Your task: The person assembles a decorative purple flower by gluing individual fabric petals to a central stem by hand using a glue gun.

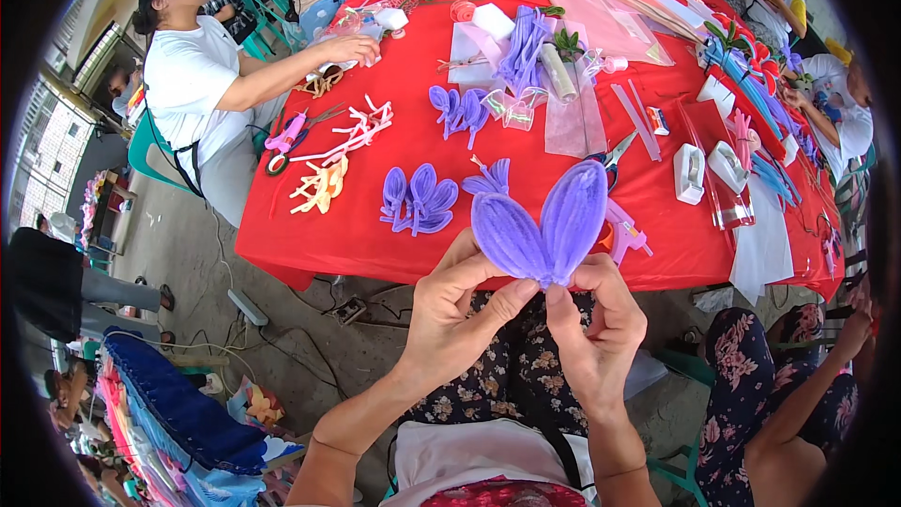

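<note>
Two purple petals (512, 237) of fuzzy pipe cleaner stand upright in a V above my lap, joined at their base. My left hand (462, 305) pinches that base between thumb and fingers from the left. From the right, the thumb and fingers of my right hand (599, 324) are closed on the same joint. Just beyond on the table lie more purple petals (419, 199), a small purple pipe cleaner bundle (490, 178) and a pink glue gun (623, 233), partly hidden behind the held petals. Farther back is another cluster of purple petals (458, 113).
A red cloth (328, 225) covers the table. On it are scissors (615, 155), white tape dispensers (689, 174), yellow pipe cleaner pieces (321, 186) and purple pipe cleaners (526, 52). A person in white (192, 70) sits at the left. Cables and a power strip (247, 307) lie on the floor.
</note>
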A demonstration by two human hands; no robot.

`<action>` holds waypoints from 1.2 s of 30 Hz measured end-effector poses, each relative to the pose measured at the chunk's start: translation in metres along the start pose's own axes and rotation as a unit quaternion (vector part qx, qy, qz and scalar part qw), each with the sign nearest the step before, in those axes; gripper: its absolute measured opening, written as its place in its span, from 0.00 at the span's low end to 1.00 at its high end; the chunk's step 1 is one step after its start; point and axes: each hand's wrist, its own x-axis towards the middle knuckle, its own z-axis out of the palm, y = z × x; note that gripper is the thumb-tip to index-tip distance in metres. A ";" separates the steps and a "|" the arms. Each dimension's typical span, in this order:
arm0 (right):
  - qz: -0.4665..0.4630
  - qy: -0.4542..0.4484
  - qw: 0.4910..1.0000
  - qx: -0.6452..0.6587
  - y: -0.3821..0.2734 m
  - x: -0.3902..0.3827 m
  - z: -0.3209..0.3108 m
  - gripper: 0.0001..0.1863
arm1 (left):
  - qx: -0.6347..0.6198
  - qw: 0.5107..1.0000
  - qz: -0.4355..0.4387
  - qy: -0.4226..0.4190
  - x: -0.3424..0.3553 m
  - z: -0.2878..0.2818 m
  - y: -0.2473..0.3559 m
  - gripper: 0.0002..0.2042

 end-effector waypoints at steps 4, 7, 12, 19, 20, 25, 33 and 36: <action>0.014 0.004 0.999 0.033 0.003 -0.001 0.001 0.05 | 0.007 1.000 0.004 -0.005 -0.001 0.001 0.000 0.10; 0.026 0.004 0.998 0.058 0.005 -0.002 0.000 0.04 | 0.035 0.999 0.016 -0.015 -0.001 0.001 0.001 0.10; 0.039 0.004 0.997 0.066 -0.001 -0.002 0.000 0.04 | 0.069 0.996 0.049 -0.014 -0.002 0.005 0.001 0.10; 0.039 0.004 0.996 0.085 0.003 -0.002 -0.004 0.03 | -0.031 0.999 -0.036 -0.023 -0.001 -0.002 0.003 0.10; 0.040 0.002 0.996 0.079 0.003 -0.002 -0.004 0.03 | -0.090 0.994 -0.062 -0.024 0.000 -0.001 0.005 0.10; 0.040 -0.007 0.998 0.039 -0.005 -0.002 -0.004 0.04 | -0.082 0.995 -0.054 0.002 0.002 0.003 0.004 0.08; 0.034 0.006 0.998 0.054 0.004 -0.002 -0.001 0.04 | 0.080 0.996 0.033 -0.004 0.000 0.006 0.004 0.09; 0.026 0.017 0.995 0.099 0.006 0.001 0.002 0.04 | 0.136 0.989 0.051 -0.023 -0.004 0.011 0.006 0.10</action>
